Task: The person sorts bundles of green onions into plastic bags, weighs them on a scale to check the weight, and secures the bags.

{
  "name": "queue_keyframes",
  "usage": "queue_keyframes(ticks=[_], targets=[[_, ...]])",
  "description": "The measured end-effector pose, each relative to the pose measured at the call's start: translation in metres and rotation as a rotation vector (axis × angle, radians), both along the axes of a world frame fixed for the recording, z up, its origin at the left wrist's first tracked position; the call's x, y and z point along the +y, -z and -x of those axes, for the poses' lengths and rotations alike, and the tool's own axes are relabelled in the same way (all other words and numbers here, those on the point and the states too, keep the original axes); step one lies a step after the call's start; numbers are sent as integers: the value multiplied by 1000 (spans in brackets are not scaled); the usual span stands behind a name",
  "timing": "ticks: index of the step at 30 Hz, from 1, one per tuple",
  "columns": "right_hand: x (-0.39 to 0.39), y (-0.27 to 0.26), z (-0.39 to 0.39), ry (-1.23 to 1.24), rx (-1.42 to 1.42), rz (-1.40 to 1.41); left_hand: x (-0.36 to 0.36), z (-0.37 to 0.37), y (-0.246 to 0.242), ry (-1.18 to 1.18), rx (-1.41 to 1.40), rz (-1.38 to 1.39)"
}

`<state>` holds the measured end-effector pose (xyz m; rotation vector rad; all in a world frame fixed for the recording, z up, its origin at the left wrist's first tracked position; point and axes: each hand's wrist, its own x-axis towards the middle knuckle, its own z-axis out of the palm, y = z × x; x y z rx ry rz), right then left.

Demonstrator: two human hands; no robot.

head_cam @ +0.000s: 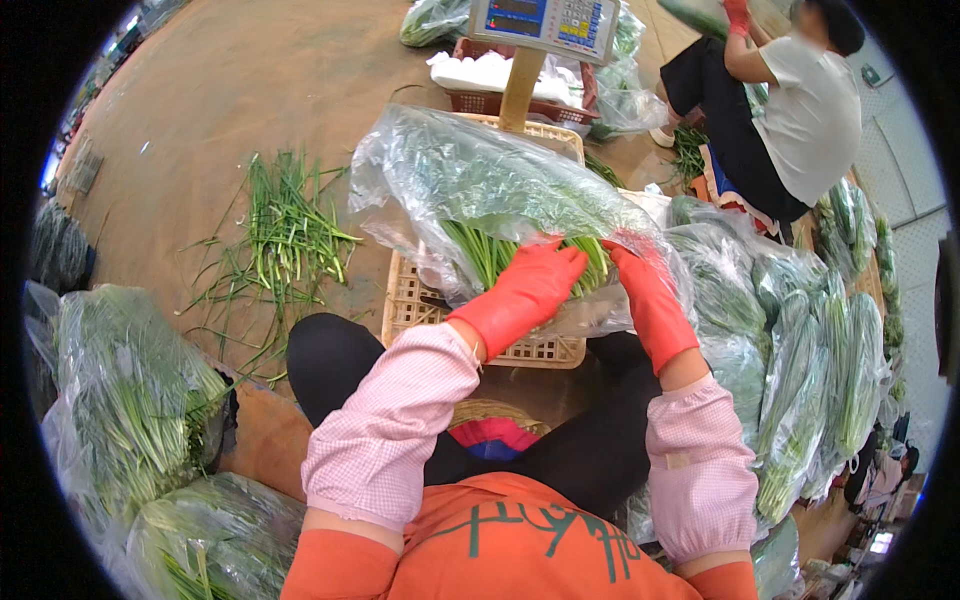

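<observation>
Before me, a clear plastic bag (480, 161) lies slanted over a cream plastic crate (409, 300), with long green leafy stalks (480, 251) inside. The cut-looking ends of the stalks show at the bag's near opening. My left hand (529, 289), in a red rubber glove, lies across these stalks with its fingers curled on them. In a matching glove, my right hand (651, 300) grips the bag at its right end. Film covers part of its fingers.
A scale display (544, 26) stands on a post behind the crate. Loose green stalks (289, 225) lie on the floor at left. Bagged greens flank me, left (135, 390) and right (795, 390). A red basket (581, 112) stands behind; another person (806, 112) sits at upper right.
</observation>
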<state>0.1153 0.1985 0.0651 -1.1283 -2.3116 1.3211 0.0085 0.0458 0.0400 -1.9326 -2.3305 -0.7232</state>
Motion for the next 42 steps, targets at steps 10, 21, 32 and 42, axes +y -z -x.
queue_keyframes(ticks=[10,21,32,42], targets=[[15,19,-5,-9,-199,-173,-24,32,24,57,180,54],[-36,3,-4,-267,81,166,-24,32,25,-83,-110,171],[-38,90,31,-375,-124,-840,-25,30,30,-76,-404,378],[-18,32,24,-367,-408,144,-33,35,25,-60,-214,193]])
